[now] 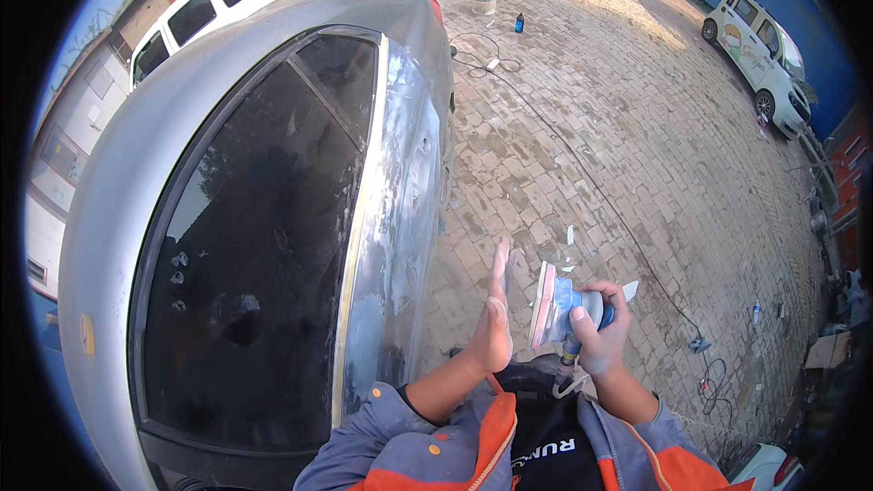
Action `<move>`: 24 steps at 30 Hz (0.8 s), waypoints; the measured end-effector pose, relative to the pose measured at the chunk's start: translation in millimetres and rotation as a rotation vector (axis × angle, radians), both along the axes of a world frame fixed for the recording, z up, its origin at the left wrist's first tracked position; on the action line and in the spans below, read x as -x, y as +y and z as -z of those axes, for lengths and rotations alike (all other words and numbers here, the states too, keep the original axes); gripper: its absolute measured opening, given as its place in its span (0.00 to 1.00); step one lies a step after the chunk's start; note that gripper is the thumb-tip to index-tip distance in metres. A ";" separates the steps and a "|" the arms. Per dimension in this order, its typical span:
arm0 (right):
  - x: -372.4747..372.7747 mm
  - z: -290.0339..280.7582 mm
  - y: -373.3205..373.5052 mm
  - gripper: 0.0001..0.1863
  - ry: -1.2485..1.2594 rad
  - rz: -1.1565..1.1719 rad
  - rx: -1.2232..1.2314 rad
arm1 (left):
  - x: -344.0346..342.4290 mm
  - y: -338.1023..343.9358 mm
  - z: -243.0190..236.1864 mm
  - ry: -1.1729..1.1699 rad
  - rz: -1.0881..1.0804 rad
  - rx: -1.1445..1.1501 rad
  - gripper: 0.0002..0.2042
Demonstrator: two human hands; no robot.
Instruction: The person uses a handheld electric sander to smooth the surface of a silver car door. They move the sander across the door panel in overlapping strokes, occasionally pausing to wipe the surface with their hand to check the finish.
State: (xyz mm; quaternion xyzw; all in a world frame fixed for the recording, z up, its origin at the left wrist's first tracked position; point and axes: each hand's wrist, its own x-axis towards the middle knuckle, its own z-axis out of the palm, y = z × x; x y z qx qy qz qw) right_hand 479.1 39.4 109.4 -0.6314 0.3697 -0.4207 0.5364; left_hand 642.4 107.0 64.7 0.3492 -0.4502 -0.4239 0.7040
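Note:
My right hand (604,338) is wrapped round a blue power sander (566,298), with its thumb across the body. The sander is turned so its flat pad with a pink and white edge faces left. My left hand (496,323) is held upright and flat, fingers stretched out, its palm toward the pad with a small gap between them. A hose or cord runs down from the sander toward my jacket. Left of my hands stands a silver car (300,14); its side panel (386,209) shows patchy white and grey areas beside the dark window (264,245).
A long cable (582,155) crosses the brick paving (536,209). A white bucket (484,0) and a dark blue bottle (519,24) stand near the car's far end. White scraps (570,235) lie beyond my hands. A white van (759,55) is parked at the right.

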 end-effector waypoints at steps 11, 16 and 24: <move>-159.3 52.9 -71.1 0.31 0.147 -0.336 -0.166 | -127.9 -19.9 9.3 -0.047 -0.399 -0.328 0.43; -242.2 98.7 -164.0 0.36 0.291 -0.304 -0.203 | -243.2 16.5 -68.2 -1.194 -1.063 -0.589 0.39; -370.1 166.6 -182.6 0.30 0.305 -0.304 0.277 | -419.8 90.0 -277.1 -2.351 -1.276 -1.088 0.31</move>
